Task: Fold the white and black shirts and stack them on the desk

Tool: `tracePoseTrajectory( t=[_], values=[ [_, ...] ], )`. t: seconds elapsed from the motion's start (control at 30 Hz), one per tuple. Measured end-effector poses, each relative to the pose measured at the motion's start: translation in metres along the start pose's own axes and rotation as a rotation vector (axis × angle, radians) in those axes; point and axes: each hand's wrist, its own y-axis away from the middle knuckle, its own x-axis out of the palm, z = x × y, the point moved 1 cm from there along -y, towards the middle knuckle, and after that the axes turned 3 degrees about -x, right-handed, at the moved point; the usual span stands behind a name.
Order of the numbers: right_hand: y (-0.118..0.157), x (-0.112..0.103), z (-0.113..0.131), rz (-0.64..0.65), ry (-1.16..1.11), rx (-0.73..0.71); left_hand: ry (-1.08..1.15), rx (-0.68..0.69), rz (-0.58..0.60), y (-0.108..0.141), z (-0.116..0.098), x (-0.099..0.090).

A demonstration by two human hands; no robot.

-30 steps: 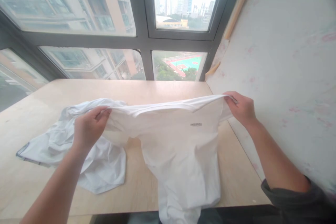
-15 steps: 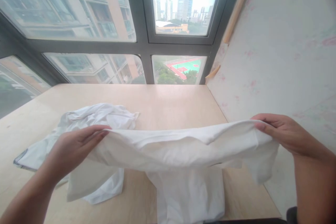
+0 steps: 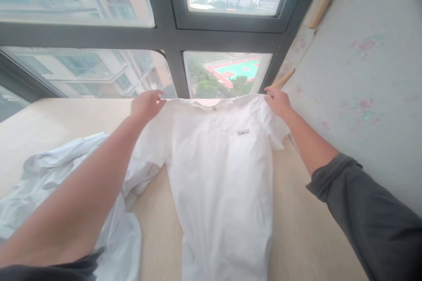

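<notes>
A white T-shirt (image 3: 220, 175) with small dark lettering on its chest hangs stretched between my hands, its front facing me and its neckline away from me. My left hand (image 3: 147, 106) pinches it at the left shoulder. At the opposite shoulder my right hand (image 3: 277, 100) grips the cloth between thumb and fingers. Both short sleeves droop outward, and the lower body of the shirt runs down past the bottom edge of the view.
Another white garment (image 3: 121, 246) lies crumpled on the pale wooden surface (image 3: 69, 116) at left, partly behind my left forearm. A grey-framed window (image 3: 171, 37) rises at the far edge. The flower-patterned wall (image 3: 359, 96) bounds the right side.
Both hands have moved forward, away from me, carrying the shirt's shoulders toward the window. The shirt has gone from folded over to spread out, and its front lettering now shows.
</notes>
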Motion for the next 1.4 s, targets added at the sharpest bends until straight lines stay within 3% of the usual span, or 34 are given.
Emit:
tracePoseTrajectory(
  t=[0.1,0.2,0.33,0.43,0.5,0.6,0.73,0.83,0.93,1.07,1.2,1.3,1.4],
  values=[
    [0.007,0.034,-0.009,0.041,-0.004,-0.011,-0.011,-0.002,0.03,0.013,-0.004,0.029],
    [0.046,0.046,-0.014,0.07,-0.035,-0.06,-0.008,0.02,0.086,0.061,-0.007,0.048],
    [0.133,0.04,-0.023,0.128,-0.138,0.014,0.059,-0.034,0.124,0.165,-0.003,0.055],
    [0.213,0.026,-0.031,0.088,-0.2,0.149,0.011,-0.114,0.043,0.242,0.016,0.044],
    [0.265,0.016,-0.034,0.065,-0.209,0.262,-0.068,-0.172,0.0,0.279,0.035,0.033],
    [0.332,0.002,-0.032,0.081,-0.229,0.392,-0.143,-0.257,-0.002,0.302,0.063,0.021],
    [0.385,-0.008,-0.014,0.22,-0.273,0.475,-0.091,-0.327,0.073,0.282,0.083,0.019],
    [0.399,-0.01,0.006,0.389,-0.275,0.436,-0.042,-0.343,0.105,0.258,0.079,0.021],
    [0.402,-0.011,0.024,0.454,-0.258,0.389,0.047,-0.338,0.078,0.256,0.051,0.024],
    [0.404,-0.009,0.039,0.53,-0.274,0.374,0.239,-0.343,0.155,0.304,-0.011,0.032],
    [0.404,-0.001,0.049,0.509,-0.26,0.385,0.366,-0.374,0.283,0.357,-0.06,0.038],
    [0.397,0.001,0.057,0.47,-0.315,0.354,0.425,-0.239,0.371,0.37,-0.071,0.039],
    [0.382,-0.008,0.067,0.39,-0.471,0.352,0.46,-0.118,0.393,0.365,-0.064,0.038]
  ],
)
